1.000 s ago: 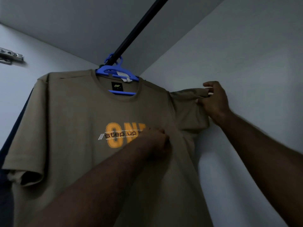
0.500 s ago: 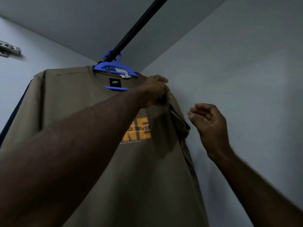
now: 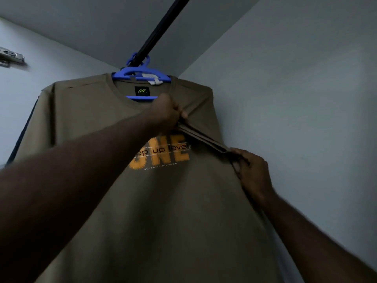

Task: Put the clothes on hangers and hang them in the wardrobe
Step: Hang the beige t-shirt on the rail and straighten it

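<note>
Both hands pinch the folded sleeve [image 3: 204,137] of the t-shirt [image 3: 163,201], left hand [image 3: 167,111] above right hand [image 3: 253,170]; left forearm hides part of the print.

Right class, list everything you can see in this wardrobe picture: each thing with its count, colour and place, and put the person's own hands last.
T-shirt: one, olive-brown with orange lettering, hanging on the hanger, centre.
Hanger: one, blue, hooked on the rail, inside the shirt's neck.
Rail: one, black, running from top centre down to the hanger.
Dark garment: one, navy, edge showing behind the shirt's left side.
Metal hinge: one, silver, on the left wall.
Left hand: one, gripping the folded sleeve near the collar.
Right hand: one, pinching the sleeve's other end.
</note>
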Action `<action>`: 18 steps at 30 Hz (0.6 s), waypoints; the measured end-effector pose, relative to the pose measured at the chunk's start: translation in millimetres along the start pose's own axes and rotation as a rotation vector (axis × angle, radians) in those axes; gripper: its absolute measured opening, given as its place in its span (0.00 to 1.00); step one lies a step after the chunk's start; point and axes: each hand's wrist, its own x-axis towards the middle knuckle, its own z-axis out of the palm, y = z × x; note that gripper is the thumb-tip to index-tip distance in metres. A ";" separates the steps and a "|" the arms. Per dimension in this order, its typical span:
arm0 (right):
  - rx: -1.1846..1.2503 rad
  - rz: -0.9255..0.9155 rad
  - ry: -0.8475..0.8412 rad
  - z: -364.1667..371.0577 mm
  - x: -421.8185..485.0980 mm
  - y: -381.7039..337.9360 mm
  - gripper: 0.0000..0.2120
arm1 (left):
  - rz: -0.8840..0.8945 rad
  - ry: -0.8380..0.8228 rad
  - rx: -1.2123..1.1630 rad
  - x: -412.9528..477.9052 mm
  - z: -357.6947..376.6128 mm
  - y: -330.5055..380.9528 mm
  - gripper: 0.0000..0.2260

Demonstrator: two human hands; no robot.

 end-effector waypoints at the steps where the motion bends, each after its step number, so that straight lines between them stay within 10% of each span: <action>1: -0.007 -0.015 0.005 1.0 0.5 0.2 0.16 | 0.023 0.017 0.087 -1.5 0.8 -7.1 0.08; 8: 0.110 0.071 0.113 -2.1 -9.9 3.7 0.13 | 0.011 0.003 0.371 -22.5 14.3 -36.8 0.10; 13: 0.550 0.534 -0.240 -6.6 -54.1 19.6 0.25 | 0.005 0.110 0.317 -102.3 1.1 -73.9 0.08; 18: 0.375 0.768 -0.513 -3.8 -110.3 48.9 0.20 | -0.113 0.163 0.138 -205.1 -13.5 -93.4 0.03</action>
